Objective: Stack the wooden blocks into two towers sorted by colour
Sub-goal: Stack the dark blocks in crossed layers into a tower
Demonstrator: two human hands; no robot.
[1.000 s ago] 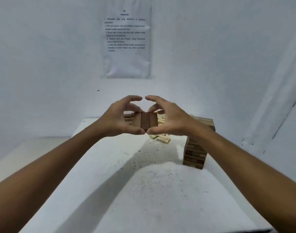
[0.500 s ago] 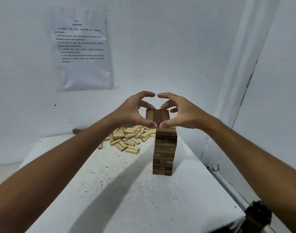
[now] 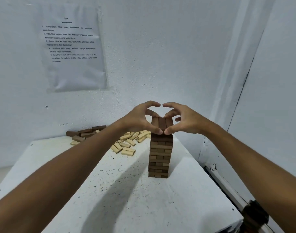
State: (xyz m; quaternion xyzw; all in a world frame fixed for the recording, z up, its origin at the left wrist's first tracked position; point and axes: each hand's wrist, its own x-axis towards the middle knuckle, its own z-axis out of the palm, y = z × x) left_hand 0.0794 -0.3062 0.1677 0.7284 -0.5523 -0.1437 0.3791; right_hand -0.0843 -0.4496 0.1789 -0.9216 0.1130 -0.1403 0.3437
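Left hand (image 3: 137,119) and right hand (image 3: 186,119), fingers curled, together grip a row of three dark blocks (image 3: 162,123), thumbs meeting on its near face. Row sits atop dark tower (image 3: 159,157), right of centre on white table (image 3: 59,158). Pale blocks (image 3: 127,145) scattered at 11 o'clock; loose dark blocks (image 3: 86,132) farther, 10 o'clock.

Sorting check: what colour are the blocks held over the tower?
Dark brown wooden blocks, clearest in the head view.
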